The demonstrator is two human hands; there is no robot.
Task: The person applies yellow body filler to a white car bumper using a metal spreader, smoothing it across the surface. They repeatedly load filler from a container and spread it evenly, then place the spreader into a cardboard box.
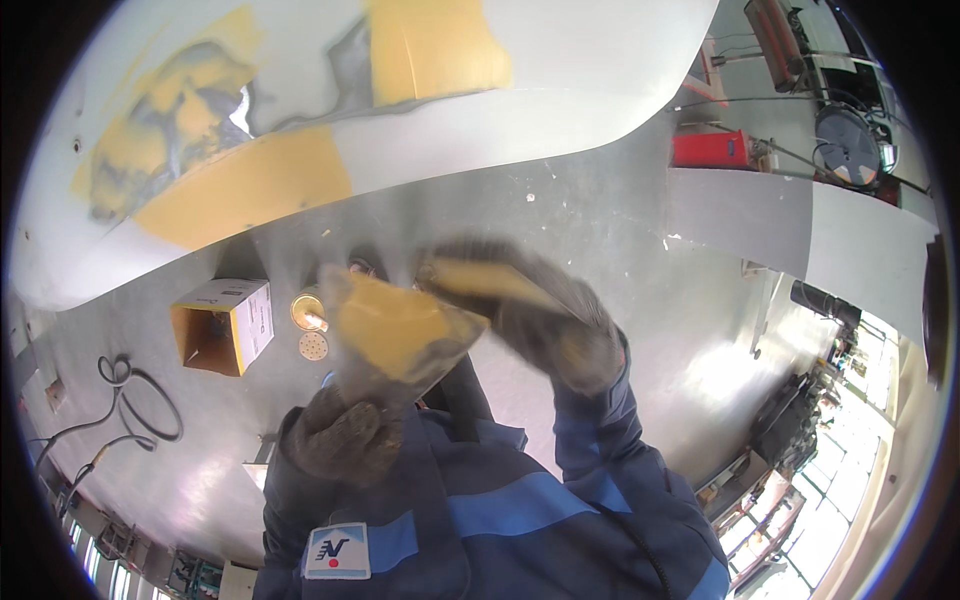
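Looking down: both gloved hands work a yellow sheet just under a big curved panel.
Panel: white body panel (560, 90) fills the 10-to-1 o'clock arc, with yellow filler patches (240, 185) and grey sanded-through spots around them (the largest thing in view).
Floor: grey concrete floor (620, 250) below the panel, shiny toward 4 o'clock.
Jacket: blue work jacket (500, 510) rises from 6 o'clock.
Right hand: right hand (545, 310), gloved, just right of centre, closed over the far edge of the sheet; motion blur hides the exact finger hold.
Left hand: left hand (345, 435), gloved, at about 7 o'clock from centre, clenched on the sheet's lower corner.
Sheet: yellow sandpaper sheet (400, 325) sits dead centre, stretched between both gloves, bent rather than flat.
Risk: as I judge it, the paper could tear or crease sharply, since both hands pull on opposite edges; thick gloves may also let a corner slip.
Box: open cardboard box (225, 325) on the floor at 9 o'clock from the sheet, well apart from the hands.
Hose: black hose (130, 400) loops on the floor toward 8 o'clock, a likely trip point near the feet.
Red case: red case (710, 150) at 2 o'clock, far off.
Disc: round perforated sanding disc (313, 346) lies just beside the box, near the left glove's side.
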